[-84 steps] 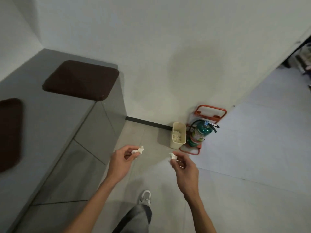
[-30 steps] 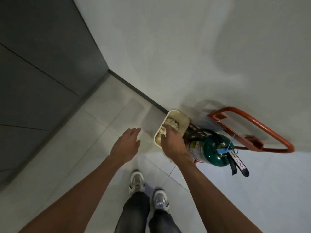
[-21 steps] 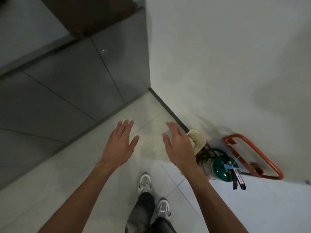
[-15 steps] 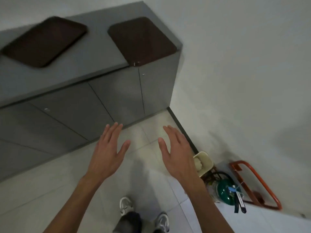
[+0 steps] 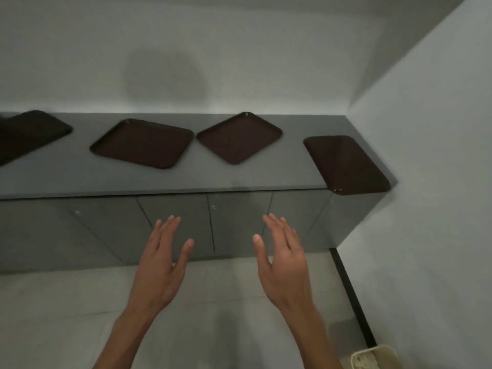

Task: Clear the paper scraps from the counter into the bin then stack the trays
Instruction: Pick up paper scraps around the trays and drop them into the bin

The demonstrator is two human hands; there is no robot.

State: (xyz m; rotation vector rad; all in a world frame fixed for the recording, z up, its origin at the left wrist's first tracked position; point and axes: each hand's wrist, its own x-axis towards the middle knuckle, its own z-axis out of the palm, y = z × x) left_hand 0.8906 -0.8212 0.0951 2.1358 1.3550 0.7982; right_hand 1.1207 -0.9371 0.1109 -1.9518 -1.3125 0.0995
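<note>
Head view, looking down at a long, smooth grey tabletop [image 5: 239, 177] that is running along a white wall [image 5: 239, 49] into a corner. Four dark brown trays are lying on it, each a matte rectangle with rounded corners, all flat and none stacked.

The far-left tray [image 5: 29, 134] is being cut off by the frame edge. The second tray [image 5: 143, 143] and the third tray [image 5: 239, 137] are both showing a raised lip, and both are lying skewed. Their nearest corners are just beside each other, and whether they are touching cannot be told. The right-hand tray [image 5: 346, 163] is sitting well apart from them at the end of the tabletop, with its near corner overhanging the front edge. No lip is showing on it.

Below the tabletop, flat grey cabinet doors [image 5: 173, 222] with narrow seams are standing closed above a pale tiled floor [image 5: 66, 315]. A black skirting strip [image 5: 348, 294] is running along the foot of the right wall.

The left hand [image 5: 159, 265] and the right hand [image 5: 285, 267] are hovering side by side in front of the doors, below the tabletop edge, with their backs facing the camera. The left fingers [image 5: 170, 227] and the right fingers [image 5: 277, 227] are lying straight and close together, with each thumb standing apart. Neither hand is holding or touching anything.

A cream bin [image 5: 391, 352] with a rounded rim is standing on the floor near the right wall, at the bottom edge of the frame. White crumpled paper scraps [image 5: 366, 363] are lying inside it.
</note>
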